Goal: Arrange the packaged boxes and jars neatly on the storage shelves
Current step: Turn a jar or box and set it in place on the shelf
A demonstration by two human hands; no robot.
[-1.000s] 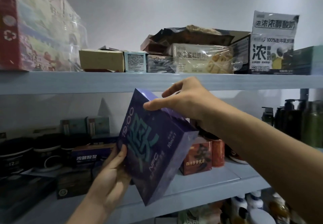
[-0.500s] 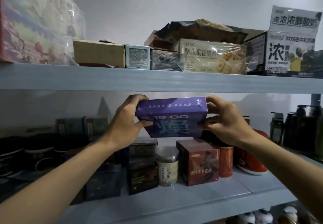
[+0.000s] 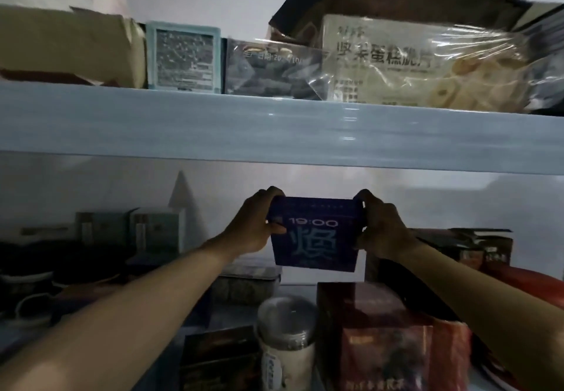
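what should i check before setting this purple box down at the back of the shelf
1. Grip on the purple box: ok, left hand and right hand hold its two sides.
2. Box level, print facing out: ok.
3. Gap under the upper shelf: ok.
4. Landing spot free: cannot tell, hidden behind the jar and red box.
5. Forearms clear of those front items: cannot tell.
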